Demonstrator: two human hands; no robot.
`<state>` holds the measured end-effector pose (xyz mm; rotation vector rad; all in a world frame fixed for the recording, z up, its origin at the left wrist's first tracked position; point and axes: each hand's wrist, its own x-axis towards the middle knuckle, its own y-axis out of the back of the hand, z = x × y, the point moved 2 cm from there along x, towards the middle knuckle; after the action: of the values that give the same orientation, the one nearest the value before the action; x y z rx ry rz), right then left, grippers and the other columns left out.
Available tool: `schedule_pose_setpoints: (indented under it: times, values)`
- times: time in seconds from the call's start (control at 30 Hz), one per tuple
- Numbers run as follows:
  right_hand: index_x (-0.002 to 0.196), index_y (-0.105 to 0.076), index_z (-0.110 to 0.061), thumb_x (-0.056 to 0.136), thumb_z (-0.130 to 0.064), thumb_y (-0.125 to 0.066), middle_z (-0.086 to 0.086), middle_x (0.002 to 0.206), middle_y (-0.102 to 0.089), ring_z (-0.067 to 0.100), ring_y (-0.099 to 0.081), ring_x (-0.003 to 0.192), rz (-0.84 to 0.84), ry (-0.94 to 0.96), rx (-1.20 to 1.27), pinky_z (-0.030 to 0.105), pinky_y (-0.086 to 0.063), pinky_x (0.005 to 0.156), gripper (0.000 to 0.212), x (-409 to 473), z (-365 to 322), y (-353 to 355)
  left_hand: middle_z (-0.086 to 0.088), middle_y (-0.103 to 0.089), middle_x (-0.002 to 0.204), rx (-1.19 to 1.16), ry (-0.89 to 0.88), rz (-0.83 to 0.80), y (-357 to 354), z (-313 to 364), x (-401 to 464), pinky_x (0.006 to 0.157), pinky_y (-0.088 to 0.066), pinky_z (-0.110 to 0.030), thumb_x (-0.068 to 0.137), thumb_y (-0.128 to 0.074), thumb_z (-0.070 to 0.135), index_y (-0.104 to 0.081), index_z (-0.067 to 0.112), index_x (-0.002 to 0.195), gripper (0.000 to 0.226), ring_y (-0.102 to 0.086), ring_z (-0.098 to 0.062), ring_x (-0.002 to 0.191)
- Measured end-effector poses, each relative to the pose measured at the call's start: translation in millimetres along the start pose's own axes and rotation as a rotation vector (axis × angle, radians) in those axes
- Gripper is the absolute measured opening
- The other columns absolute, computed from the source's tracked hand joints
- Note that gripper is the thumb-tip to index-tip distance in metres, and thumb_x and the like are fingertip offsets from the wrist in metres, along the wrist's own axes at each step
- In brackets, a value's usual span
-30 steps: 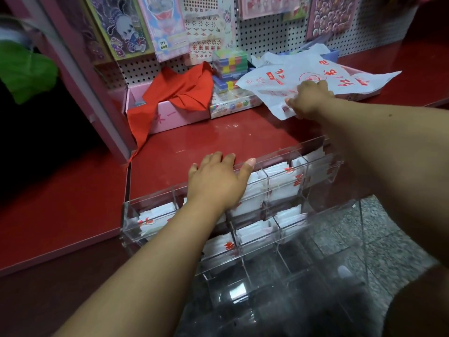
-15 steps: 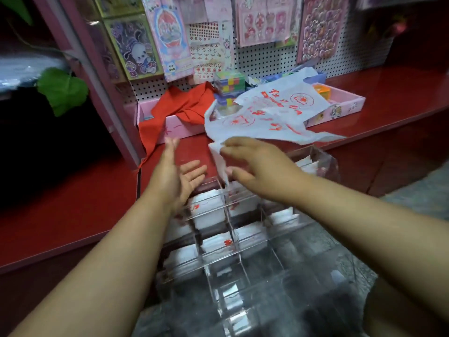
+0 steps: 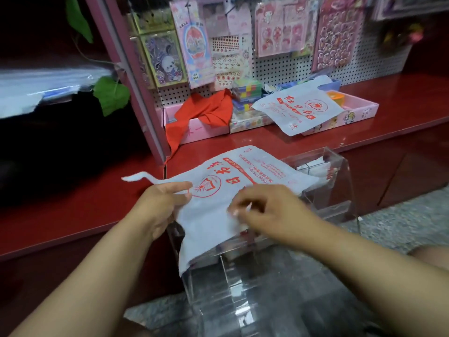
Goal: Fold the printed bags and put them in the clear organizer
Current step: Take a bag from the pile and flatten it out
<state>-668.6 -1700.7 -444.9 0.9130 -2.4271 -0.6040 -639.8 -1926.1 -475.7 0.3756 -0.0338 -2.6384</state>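
Moving left to right: the left hand (image 3: 162, 205) pinches the left edge of a thin white plastic bag printed in red (image 3: 233, 190), thumb on top and fingers curled beneath. This bag lies spread flat over the top of the clear acrylic compartmented organizer (image 3: 335, 166), one handle strip trailing off to the left over the glossy red bench (image 3: 73, 203). The right hand (image 3: 269, 210) rests on the bag's near right portion with fingers bent; motion blur hides whether it pinches the film or only presses it. Folded white bags (image 3: 313, 166) show in a far compartment. Farther back on the right, a second unfolded printed bag (image 3: 301, 110) lies across a shallow pink tray (image 3: 359, 110).

Risks, as judged from this layout: the film is slick and rests only on thin divider edges, so a crease may skew, or the bag may slide off the near side (much of it already overhangs there). Pressing hard over an open compartment could also push the film down inside.

Writing: red Chinese characters, a circular book-and-rays emblem and a row of digits appear on the bag, inverted toward the camera and not reliably legible.
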Motion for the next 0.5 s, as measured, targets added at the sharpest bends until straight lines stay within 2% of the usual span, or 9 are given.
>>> schedule_pose_setpoints:
  times: [0.07, 0.13, 0.2, 0.3, 0.37, 0.5]
  values:
    - [0.075, -0.062, -0.030, 0.087, -0.020, -0.067, -0.012, 0.066, -0.062, 0.002, -0.056, 0.059, 0.279, -0.110, -0.040, 0.024, -0.043, 0.063, 0.015, 9.9, 28.4, 26.8, -0.009, -0.075, 0.082, -0.003, 0.005, -0.007, 8.9, -4.9, -3.7, 0.057, -0.057, -0.021, 0.088, -0.057, -0.011, -0.068, 0.009, 0.104, 0.028, -0.072, -0.016, 0.066]
    - [0.090, -0.059, -0.026, 0.087, -0.030, -0.066, -0.008, 0.077, -0.061, 0.015, -0.059, 0.073, 0.387, -0.301, -0.209, 0.030, -0.044, 0.069, 0.008, 17.1, 61.0, 49.7, -0.010, -0.076, 0.086, 0.002, 0.009, -0.046, 14.2, -8.5, -9.9, 0.058, -0.057, -0.022, 0.087, -0.056, -0.013, -0.069, 0.011, 0.103, 0.031, -0.073, -0.018, 0.070]
    - [0.103, -0.052, -0.020, 0.087, -0.040, -0.063, 0.000, 0.090, -0.062, 0.024, -0.061, 0.081, 0.309, -0.523, -0.279, 0.033, -0.047, 0.070, 0.027, 18.0, 90.6, 58.6, -0.009, -0.076, 0.088, 0.002, 0.009, -0.070, 19.8, -11.6, -13.9, 0.057, -0.057, -0.021, 0.086, -0.056, -0.015, -0.069, 0.011, 0.104, 0.034, -0.074, -0.018, 0.072]
    - [0.110, -0.046, -0.021, 0.086, -0.043, -0.065, 0.004, 0.099, -0.059, 0.023, -0.060, 0.079, 0.217, -0.697, -0.126, 0.032, -0.047, 0.064, 0.038, 17.5, 105.2, 51.3, -0.009, -0.076, 0.088, 0.052, 0.010, -0.108, 29.7, -16.2, -17.3, 0.055, -0.055, -0.020, 0.085, -0.056, -0.017, -0.070, 0.012, 0.105, 0.038, -0.073, -0.016, 0.070]
    - [0.111, -0.045, -0.025, 0.086, -0.037, -0.068, 0.002, 0.098, -0.062, 0.020, -0.061, 0.080, 0.202, -0.690, 0.066, 0.030, -0.045, 0.062, 0.036, 18.3, 107.3, 42.1, -0.011, -0.076, 0.093, 0.073, 0.013, -0.150, 33.9, -17.9, -19.0, 0.058, -0.057, -0.021, 0.084, -0.056, -0.018, -0.070, 0.011, 0.109, 0.041, -0.073, -0.017, 0.072]
    - [0.107, -0.048, -0.025, 0.086, -0.010, -0.069, 0.003, 0.091, -0.074, 0.021, -0.072, 0.075, 0.193, -0.568, 0.418, 0.033, -0.055, 0.062, 0.033, 18.9, 104.3, 35.4, -0.007, -0.075, 0.102, 0.112, 0.014, -0.199, 34.4, -19.0, -19.1, 0.072, -0.060, -0.025, 0.084, -0.055, -0.019, -0.070, 0.009, 0.112, 0.042, -0.073, -0.022, 0.087]
